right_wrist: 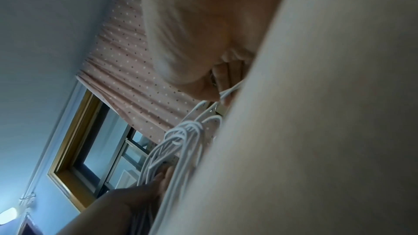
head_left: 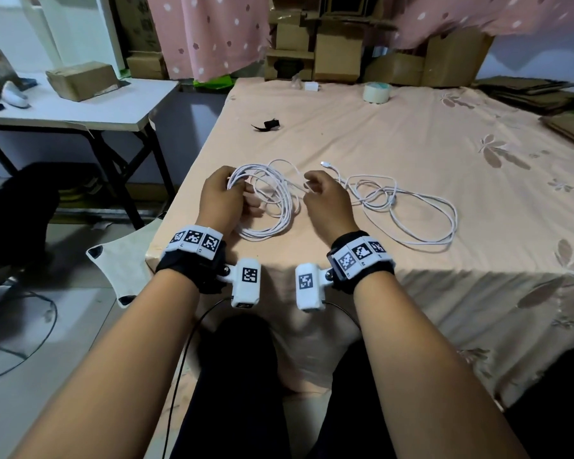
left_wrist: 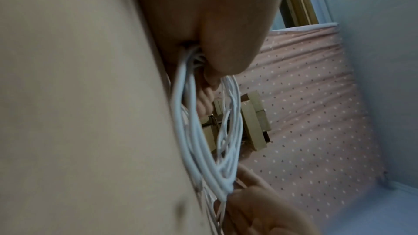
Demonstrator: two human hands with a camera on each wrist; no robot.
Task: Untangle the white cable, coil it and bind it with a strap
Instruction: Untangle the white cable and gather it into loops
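Observation:
A long white cable (head_left: pixel 408 207) lies on the peach bedsheet (head_left: pixel 411 127). Part of it is wound into a coil (head_left: pixel 272 207) near the front edge. My left hand (head_left: pixel 222 193) grips that coil at its upper left, fingers curled round the bunched strands (left_wrist: pixel 192 113). My right hand (head_left: pixel 322 193) pinches a single strand of the cable (right_wrist: pixel 230 92) just right of the coil. The rest trails in loose loops to the right, and its plug end (head_left: pixel 327 164) lies behind my right hand. A black strap (head_left: pixel 267 124) lies farther back on the sheet, apart from both hands.
A roll of tape (head_left: pixel 375 93) and a small white charger (head_left: pixel 311 86) sit at the bed's far edge. Cardboard boxes (head_left: pixel 338 54) stack behind under a pink curtain. A white table (head_left: pixel 80 107) with a box stands to the left. Flattened cardboard (head_left: pixel 564 120) lies at the right.

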